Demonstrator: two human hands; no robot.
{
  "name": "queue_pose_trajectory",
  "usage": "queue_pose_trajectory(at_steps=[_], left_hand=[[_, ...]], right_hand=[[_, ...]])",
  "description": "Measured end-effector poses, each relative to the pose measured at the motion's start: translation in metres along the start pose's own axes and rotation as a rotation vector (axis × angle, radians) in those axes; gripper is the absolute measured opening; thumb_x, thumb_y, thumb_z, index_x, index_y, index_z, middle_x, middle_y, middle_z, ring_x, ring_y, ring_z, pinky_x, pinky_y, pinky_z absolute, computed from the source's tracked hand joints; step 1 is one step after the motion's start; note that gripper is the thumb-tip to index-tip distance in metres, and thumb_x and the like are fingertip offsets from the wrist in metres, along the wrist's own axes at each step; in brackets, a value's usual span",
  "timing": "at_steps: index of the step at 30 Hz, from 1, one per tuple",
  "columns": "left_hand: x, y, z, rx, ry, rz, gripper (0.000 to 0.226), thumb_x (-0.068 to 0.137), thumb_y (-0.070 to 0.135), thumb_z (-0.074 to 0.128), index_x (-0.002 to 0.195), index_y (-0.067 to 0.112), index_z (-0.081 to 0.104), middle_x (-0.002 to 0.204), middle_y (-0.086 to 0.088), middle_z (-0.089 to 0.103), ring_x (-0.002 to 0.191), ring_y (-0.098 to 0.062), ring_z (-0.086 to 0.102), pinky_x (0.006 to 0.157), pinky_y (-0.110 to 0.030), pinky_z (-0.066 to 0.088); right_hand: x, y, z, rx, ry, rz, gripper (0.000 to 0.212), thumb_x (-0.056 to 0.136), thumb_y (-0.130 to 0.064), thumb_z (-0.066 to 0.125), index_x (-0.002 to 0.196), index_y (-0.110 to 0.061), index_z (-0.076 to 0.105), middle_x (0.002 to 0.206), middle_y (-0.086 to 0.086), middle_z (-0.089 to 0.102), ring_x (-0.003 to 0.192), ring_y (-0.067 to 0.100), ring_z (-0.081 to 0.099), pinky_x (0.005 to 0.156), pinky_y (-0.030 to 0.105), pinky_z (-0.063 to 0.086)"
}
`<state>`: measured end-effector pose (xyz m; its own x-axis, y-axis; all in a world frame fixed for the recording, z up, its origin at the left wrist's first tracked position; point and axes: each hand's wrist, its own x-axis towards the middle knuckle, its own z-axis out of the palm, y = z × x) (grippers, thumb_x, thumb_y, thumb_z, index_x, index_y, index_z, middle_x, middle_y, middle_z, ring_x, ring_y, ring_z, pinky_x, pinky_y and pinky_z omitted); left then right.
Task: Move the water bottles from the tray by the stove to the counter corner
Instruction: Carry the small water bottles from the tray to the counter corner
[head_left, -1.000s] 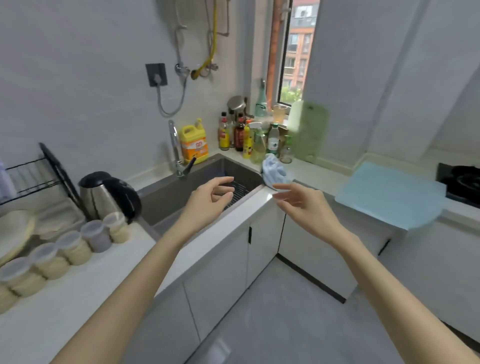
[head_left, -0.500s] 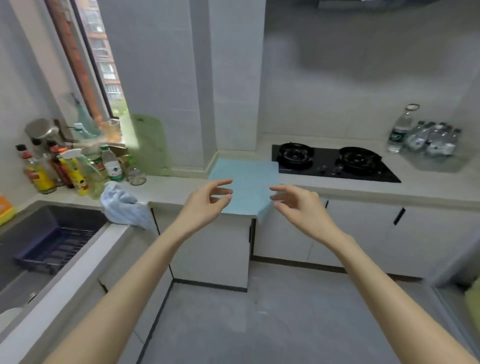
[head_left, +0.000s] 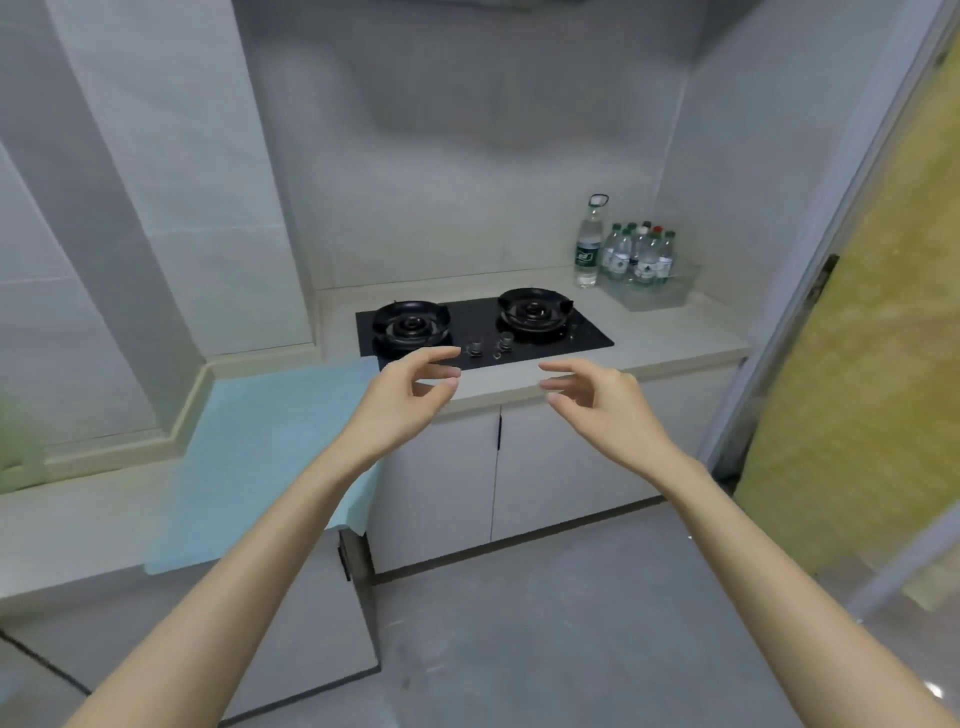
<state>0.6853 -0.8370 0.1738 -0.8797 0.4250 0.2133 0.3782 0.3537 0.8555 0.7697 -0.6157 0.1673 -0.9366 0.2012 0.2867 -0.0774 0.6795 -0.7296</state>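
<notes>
Several small water bottles (head_left: 640, 255) stand packed together in a clear tray (head_left: 658, 297) on the counter right of the black stove (head_left: 480, 325). A taller bottle (head_left: 588, 242) with a loop cap stands just left of the tray. My left hand (head_left: 410, 387) and my right hand (head_left: 592, 389) hover in mid-air before the counter's front edge, fingers loosely curved, holding nothing. Both are well short of the bottles.
A light blue mat (head_left: 270, 452) covers the counter at the left, overhanging its front edge. White cabinet doors (head_left: 493, 462) run below the stove. A yellow-green door panel (head_left: 857, 374) stands at the right. Grey floor lies in front.
The view has swung right from the sink and window corner to the stove. The tray of bottles now sits nearer the middle. Both hands stay raised and hold nothing.
</notes>
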Motion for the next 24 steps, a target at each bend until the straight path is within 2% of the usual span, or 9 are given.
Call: queue_pose_trajectory(at_steps=[3,7,10,14,17,21,24], left_hand=[[0.06,-0.003,0.011,-0.028,-0.039,0.042,0.033,0.093,0.018,0.058,0.123,0.03,0.059,0.109,0.009,0.069,0.094,-0.013,0.066,0.076,-0.02,0.049],[0.137,0.0,0.032,-0.059,-0.118,0.104,0.032,0.093,0.017,0.058,0.121,0.031,0.059,0.107,0.011,0.069,0.087,-0.003,0.066,0.078,-0.018,0.048],[0.188,0.006,0.051,-0.09,-0.164,0.131,0.032,0.092,0.019,0.058,0.122,0.032,0.059,0.107,0.013,0.069,0.09,-0.004,0.066,0.078,-0.018,0.048],[0.25,0.012,0.083,-0.105,-0.233,0.168,0.033,0.093,0.02,0.058,0.125,0.03,0.058,0.11,0.011,0.069,0.094,-0.011,0.066,0.076,-0.016,0.051],[0.29,0.012,0.107,-0.102,-0.267,0.192,0.034,0.094,0.02,0.057,0.127,0.028,0.057,0.111,0.012,0.068,0.096,-0.007,0.065,0.07,-0.007,0.047],[0.347,0.011,0.144,-0.099,-0.288,0.216,0.036,0.094,0.022,0.057,0.129,0.028,0.056,0.113,0.013,0.067,0.096,0.0,0.063,0.075,-0.008,0.045],[0.389,0.012,0.174,-0.098,-0.302,0.228,0.036,0.094,0.023,0.057,0.13,0.028,0.056,0.114,0.013,0.067,0.098,0.0,0.063,0.078,-0.011,0.044]], right_hand=[[0.041,0.019,-0.008,-0.014,0.06,0.037,0.032,0.09,-0.017,0.06,0.121,-0.028,0.062,0.102,-0.015,0.07,0.097,-0.006,0.064,0.089,0.019,0.05],[0.091,0.038,-0.023,-0.029,0.14,0.069,0.032,0.09,-0.013,0.06,0.121,-0.022,0.063,0.105,-0.009,0.071,0.093,-0.014,0.061,0.081,0.002,0.044],[0.121,0.051,-0.037,-0.04,0.192,0.097,0.033,0.091,-0.011,0.06,0.122,-0.02,0.063,0.107,-0.006,0.071,0.096,-0.006,0.062,0.081,0.001,0.043],[0.162,0.08,-0.058,-0.07,0.255,0.14,0.033,0.09,-0.012,0.062,0.122,-0.021,0.063,0.108,-0.004,0.072,0.095,0.001,0.066,0.089,0.013,0.048],[0.188,0.107,-0.072,-0.094,0.279,0.16,0.033,0.09,-0.013,0.061,0.123,-0.021,0.062,0.112,-0.006,0.07,0.098,0.001,0.064,0.088,0.013,0.048],[0.228,0.148,-0.092,-0.149,0.297,0.179,0.036,0.091,-0.015,0.06,0.126,-0.023,0.06,0.119,-0.01,0.066,0.104,0.005,0.061,0.093,0.027,0.049],[0.261,0.18,-0.112,-0.17,0.31,0.172,0.036,0.091,-0.016,0.06,0.126,-0.023,0.061,0.121,-0.01,0.065,0.105,0.007,0.061,0.095,0.031,0.05]])
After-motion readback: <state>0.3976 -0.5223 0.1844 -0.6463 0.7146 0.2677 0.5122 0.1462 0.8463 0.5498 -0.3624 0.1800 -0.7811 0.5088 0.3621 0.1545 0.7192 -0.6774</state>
